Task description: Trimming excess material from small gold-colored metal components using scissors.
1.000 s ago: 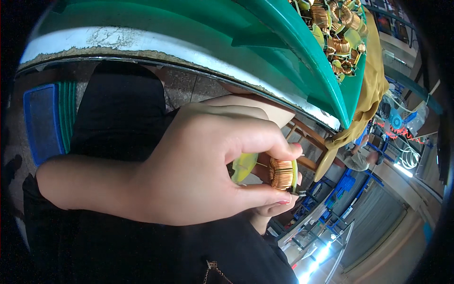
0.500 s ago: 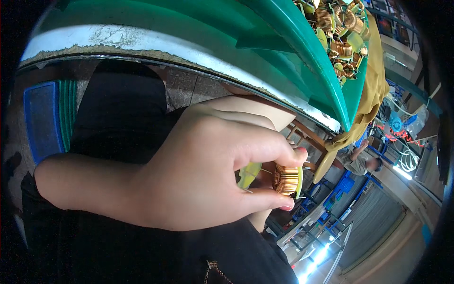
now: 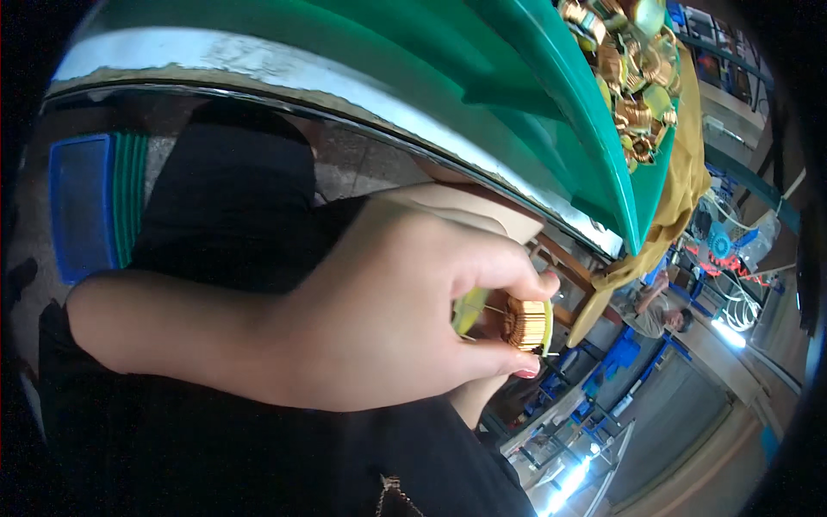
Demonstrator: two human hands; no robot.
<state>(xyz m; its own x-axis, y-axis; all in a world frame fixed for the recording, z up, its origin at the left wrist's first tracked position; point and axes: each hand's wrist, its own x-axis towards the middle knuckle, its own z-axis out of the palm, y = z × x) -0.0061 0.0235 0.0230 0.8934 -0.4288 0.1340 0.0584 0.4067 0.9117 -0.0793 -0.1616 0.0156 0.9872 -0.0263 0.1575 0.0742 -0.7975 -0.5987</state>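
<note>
My left hand (image 3: 388,302) comes in from the left, its back turned up. Between its thumb and index finger it pinches a copper-wound toroid coil (image 3: 527,325) with a yellow-green base plate and thin pins. Under the palm, a second yellow-green piece (image 3: 469,308) shows in part, with a thin wire lead near it; I cannot make out what holds it. Skin below the thumb (image 3: 475,401) seems to belong to my right hand, which is otherwise hidden behind the left, so its fingers do not show.
Above, a green plastic tray (image 3: 594,164) holding several copper coils (image 3: 637,112) rests at the worn white table edge (image 3: 258,60). Tan cloth (image 3: 680,189) hangs beside it. Blue and green crates (image 3: 82,207) stand at left. Another person (image 3: 655,310) is in the background at right.
My left hand has shifted slightly to the right, still pinching the coil. The view has moved a little, so the tray and table edge sit slightly lower and further right.
</note>
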